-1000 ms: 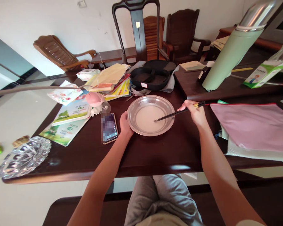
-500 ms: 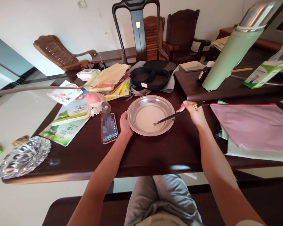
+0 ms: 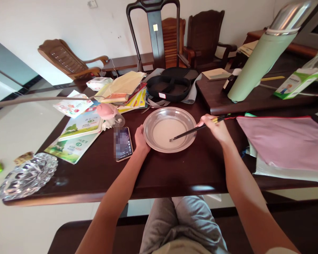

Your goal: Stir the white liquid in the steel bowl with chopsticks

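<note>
Right hand (image 3: 214, 127) closed around black chopsticks (image 3: 185, 133); I read their long axis as slanting over the right rim of the metal basin (image 3: 149, 127), tips pointing left and toward the wearer, at the whitish liquid (image 3: 164, 129) inside. Left hand (image 3: 141, 138) rests against the basin's left side; fingers partly hidden, so I can't tell how closed. Basin sits on the dark bench (image 3: 172, 173).

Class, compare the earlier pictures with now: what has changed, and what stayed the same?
The right hand and the black chopsticks it holds have shifted slightly left, the tips also a little nearer the person. Nothing was grasped or released. The left hand stays against the bowl, which remains in place.
</note>
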The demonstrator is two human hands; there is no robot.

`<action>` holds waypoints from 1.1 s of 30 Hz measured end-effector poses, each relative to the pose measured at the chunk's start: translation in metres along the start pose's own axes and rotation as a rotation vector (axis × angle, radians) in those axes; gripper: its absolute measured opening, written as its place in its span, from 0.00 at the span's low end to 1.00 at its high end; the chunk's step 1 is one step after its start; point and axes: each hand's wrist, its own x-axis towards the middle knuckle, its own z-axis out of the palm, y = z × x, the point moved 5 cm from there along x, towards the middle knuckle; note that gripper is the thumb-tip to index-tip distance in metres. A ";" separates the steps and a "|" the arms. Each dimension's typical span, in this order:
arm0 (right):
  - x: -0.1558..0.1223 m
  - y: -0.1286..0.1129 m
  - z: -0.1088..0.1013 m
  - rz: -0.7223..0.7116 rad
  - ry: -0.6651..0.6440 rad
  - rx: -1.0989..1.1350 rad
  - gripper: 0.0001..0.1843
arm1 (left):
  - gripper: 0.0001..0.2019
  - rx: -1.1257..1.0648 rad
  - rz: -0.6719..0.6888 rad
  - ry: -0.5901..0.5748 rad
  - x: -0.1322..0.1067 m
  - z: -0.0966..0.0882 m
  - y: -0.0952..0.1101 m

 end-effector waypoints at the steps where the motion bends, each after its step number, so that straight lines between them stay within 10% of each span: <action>1: 0.000 -0.001 0.007 -0.013 -0.057 -0.020 0.27 | 0.11 -0.002 -0.001 -0.003 0.000 0.000 0.000; 11: 0.001 0.003 -0.015 -0.031 0.171 -0.007 0.27 | 0.13 0.015 -0.001 0.013 -0.004 0.003 0.002; 18: 0.000 -0.002 0.019 -0.068 -0.126 -0.068 0.26 | 0.13 0.014 -0.004 0.014 -0.003 0.002 0.002; 25: 0.002 0.004 -0.013 -0.056 0.150 0.010 0.27 | 0.13 0.017 0.011 0.001 0.000 0.001 0.001; 33: 0.000 -0.001 0.020 -0.094 -0.111 -0.093 0.25 | 0.12 0.006 -0.007 0.000 -0.001 0.002 0.001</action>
